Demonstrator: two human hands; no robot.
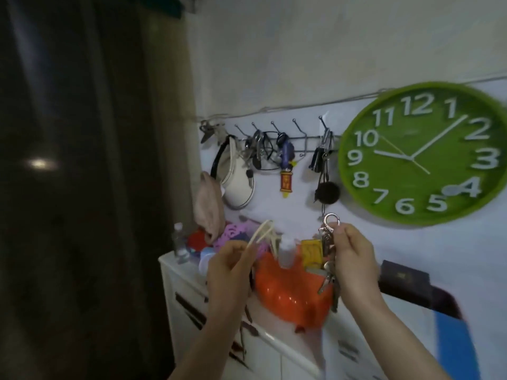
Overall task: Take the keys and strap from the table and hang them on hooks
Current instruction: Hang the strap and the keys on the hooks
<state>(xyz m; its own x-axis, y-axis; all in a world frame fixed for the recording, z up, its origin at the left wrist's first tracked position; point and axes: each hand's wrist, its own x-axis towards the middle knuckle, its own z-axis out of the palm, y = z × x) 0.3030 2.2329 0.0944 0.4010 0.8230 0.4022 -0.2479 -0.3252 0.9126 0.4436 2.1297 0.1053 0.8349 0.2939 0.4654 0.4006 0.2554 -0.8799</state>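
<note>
Right hand (354,259) fingers pinching metal keys (329,259); left hand (230,267) fingers pinching thin cream strap (260,233).

Your left hand (230,267) lifts the strap (260,234) and your right hand (354,256) the keys (327,259), above the desk (274,341). The hook rack (301,137) hangs on the wall behind, left of the clock (422,154).

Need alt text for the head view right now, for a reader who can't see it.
Right hand holds a key bunch by its ring, left hand a pale strap, both below a wall hook rack already crowded with keys, beside a green clock.
</note>
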